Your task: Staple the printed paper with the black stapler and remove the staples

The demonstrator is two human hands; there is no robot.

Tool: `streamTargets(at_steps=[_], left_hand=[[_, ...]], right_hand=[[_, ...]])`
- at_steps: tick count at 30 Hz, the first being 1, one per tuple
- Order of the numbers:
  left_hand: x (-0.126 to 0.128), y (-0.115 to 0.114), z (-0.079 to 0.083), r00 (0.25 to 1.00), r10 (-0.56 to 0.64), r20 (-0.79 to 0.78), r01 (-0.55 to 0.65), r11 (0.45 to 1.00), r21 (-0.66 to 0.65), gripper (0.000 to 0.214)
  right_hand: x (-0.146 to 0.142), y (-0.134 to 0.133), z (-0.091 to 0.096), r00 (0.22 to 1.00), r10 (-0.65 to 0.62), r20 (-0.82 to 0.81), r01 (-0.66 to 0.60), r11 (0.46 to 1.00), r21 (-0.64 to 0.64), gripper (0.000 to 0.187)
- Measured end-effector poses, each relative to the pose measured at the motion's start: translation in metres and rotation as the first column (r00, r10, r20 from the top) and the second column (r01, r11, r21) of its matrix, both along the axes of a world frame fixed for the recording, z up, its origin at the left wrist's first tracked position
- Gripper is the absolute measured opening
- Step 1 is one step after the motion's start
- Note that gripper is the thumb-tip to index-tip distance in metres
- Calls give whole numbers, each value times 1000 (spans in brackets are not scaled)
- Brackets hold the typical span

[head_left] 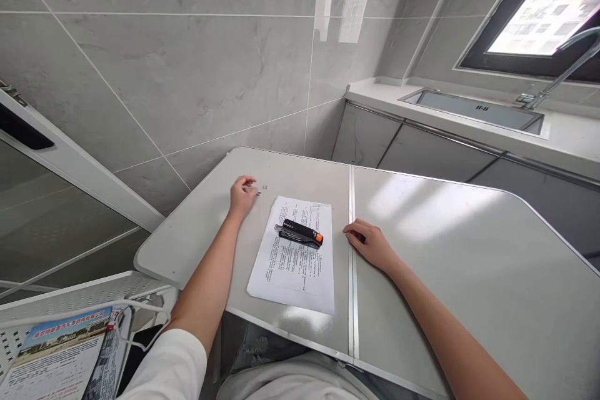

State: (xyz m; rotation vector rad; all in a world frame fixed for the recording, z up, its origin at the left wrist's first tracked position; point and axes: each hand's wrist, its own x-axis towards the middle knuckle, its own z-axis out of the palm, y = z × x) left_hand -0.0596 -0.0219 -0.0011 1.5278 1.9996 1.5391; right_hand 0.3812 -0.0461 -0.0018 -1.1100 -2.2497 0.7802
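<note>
A printed sheet of paper [294,262] lies on a grey folding table [445,244]. A black stapler with an orange end [300,233] rests across the sheet's upper part. My left hand [241,195] lies on the table just left of the sheet's top corner. Its fingers are curled in a pinch over small metal bits [262,189], and what they hold is too small to name. My right hand [370,242] rests on the table by the sheet's right edge, fingers curled inward, apart from the stapler.
A metal seam [351,275] splits the table in two. A white wire rack holding a magazine [60,356] stands at lower left. A counter with a sink [473,109] and tap [560,72] runs along the right wall under a window.
</note>
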Motion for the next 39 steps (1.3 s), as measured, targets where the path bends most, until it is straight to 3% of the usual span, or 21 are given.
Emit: streamTargets(at_steps=[4, 8, 13, 17, 21, 26, 32, 39], left_hand=[[1, -3, 5, 960, 100, 262, -137, 983, 123, 22], [12, -6, 7, 955, 81, 285, -107, 991, 77, 17], [29, -8, 8, 998, -57, -37, 55, 997, -55, 18], [32, -9, 9, 958, 44, -285, -97, 980, -174, 21], [32, -10, 7, 903, 71, -423, -235, 906, -352, 26], [35, -9, 3, 908, -28, -417, -137, 923, -360, 21], [34, -8, 1, 943, -36, -331, -82, 938, -336, 19], [42, -1, 2, 986, -157, -62, 148, 980, -130, 21]], right_hand=[[2, 1, 0, 1000, 6, -14, -6, 1000, -4, 22], [2, 2, -1, 1000, 5, -20, -6, 1000, -11, 22], [3, 4, -3, 1000, 7, -20, -8, 1000, -15, 23], [2, 4, -2, 1000, 6, -21, -6, 1000, -5, 24], [2, 3, -1, 1000, 1, -16, -1, 1000, -6, 23], [0, 3, 1, 1000, 7, -19, -7, 1000, -4, 22], [-1, 2, -1, 999, -8, -31, 7, 1000, -17, 21], [0, 2, 1, 999, -21, -24, 20, 1000, -7, 23]])
